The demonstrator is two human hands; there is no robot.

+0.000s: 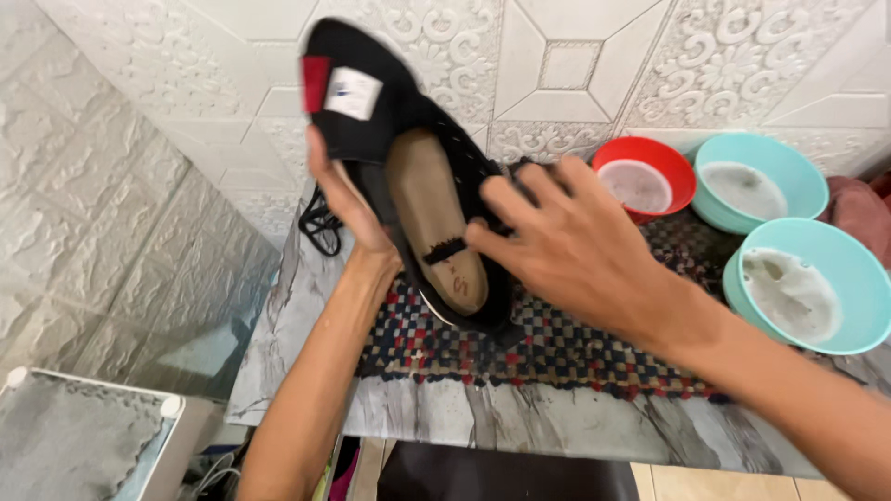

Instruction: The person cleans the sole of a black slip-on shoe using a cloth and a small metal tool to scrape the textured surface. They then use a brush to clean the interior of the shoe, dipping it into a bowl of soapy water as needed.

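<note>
A black shoe [408, 139] with a tan insole [436, 213] and a raised tongue bearing a red and white tag is held up over the table. My left hand [348, 199] grips its left side from below. On the shoe's right side, my right hand [566, 246] has its fingertips pinching the rim and a black lace piece lying across the insole. Black laces [320, 227] dangle behind my left wrist.
A checkered woven mat [557, 348] covers part of a marble-patterned table [520, 422]. A red bowl [673, 167] and two teal bowls [798, 172] [858, 278] holding foamy water stand at the right. An embossed tiled wall is behind. A grey appliance top [74, 436] sits lower left.
</note>
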